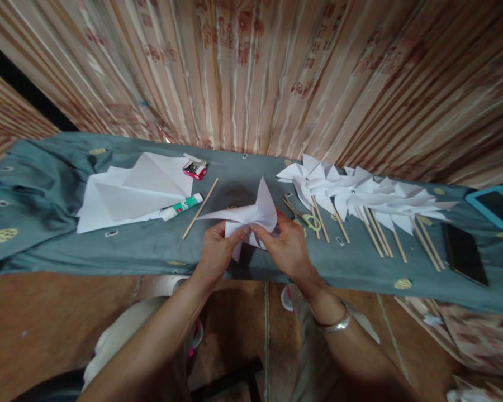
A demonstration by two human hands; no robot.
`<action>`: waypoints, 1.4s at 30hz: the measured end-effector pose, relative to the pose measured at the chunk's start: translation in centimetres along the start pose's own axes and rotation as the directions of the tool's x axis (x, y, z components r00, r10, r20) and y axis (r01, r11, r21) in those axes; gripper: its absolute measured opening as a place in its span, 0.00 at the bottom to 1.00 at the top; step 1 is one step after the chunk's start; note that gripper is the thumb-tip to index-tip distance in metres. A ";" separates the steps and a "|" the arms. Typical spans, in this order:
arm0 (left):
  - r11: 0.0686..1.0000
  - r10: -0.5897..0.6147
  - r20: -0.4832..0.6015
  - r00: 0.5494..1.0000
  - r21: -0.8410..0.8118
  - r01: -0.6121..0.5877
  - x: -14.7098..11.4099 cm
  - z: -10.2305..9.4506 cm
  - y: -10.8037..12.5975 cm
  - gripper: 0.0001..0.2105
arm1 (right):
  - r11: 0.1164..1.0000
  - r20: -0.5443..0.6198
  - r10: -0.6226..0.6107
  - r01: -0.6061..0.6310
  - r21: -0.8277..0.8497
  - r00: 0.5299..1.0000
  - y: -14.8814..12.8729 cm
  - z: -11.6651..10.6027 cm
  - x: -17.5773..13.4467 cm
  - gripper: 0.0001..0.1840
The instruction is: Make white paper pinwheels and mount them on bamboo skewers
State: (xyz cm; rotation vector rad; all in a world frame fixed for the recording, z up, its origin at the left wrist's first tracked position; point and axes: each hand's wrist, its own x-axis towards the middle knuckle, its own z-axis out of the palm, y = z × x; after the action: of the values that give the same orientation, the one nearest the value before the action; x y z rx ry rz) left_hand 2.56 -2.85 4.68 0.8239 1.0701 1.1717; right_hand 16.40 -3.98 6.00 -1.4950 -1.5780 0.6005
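Between my two hands is a white paper pinwheel (pixel 262 211), its blades curled in toward the middle. My left hand (pixel 218 248) pinches it from the left, thumb near the centre. From the right, my right hand (pixel 288 241) grips it with the thumb pressed by the same spot. The fingers behind the paper are hidden. A loose wooden stick (pixel 200 209) lies just left of the pinwheel. Beside my right hand rest scissors (pixel 311 221) with light green handles, their blades open.
White paper sheets (pixel 138 190), a glue stick (pixel 181 206) and a small red box (pixel 195 169) lie at left. Several finished pinwheels (pixel 360 192) on sticks overlap at right, near a dark phone (pixel 464 254) and a blue-framed device (pixel 497 205). A curtain (pixel 243 78) hangs behind the cloth-covered table (pixel 151 251).
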 end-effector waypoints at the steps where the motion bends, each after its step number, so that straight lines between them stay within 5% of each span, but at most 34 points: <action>1: 1.000 0.006 0.004 1.000 -0.006 -0.006 0.0 0.0 0.0 0.14 | 1.000 0.001 0.003 -0.003 -0.001 1.000 0.0 0.0 0.0 0.14; 42: 0.997 0.036 -0.008 0.999 0.071 -0.036 0.4 -0.4 0.0 0.12 | 0.991 0.012 0.091 -0.092 0.095 0.996 0.6 0.5 0.3 0.13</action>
State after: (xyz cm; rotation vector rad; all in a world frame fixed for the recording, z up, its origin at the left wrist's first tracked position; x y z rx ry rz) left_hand 2.14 -2.51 4.47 0.8969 1.1132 1.1744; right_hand 16.35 -3.51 5.39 -1.5007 -1.4718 0.7242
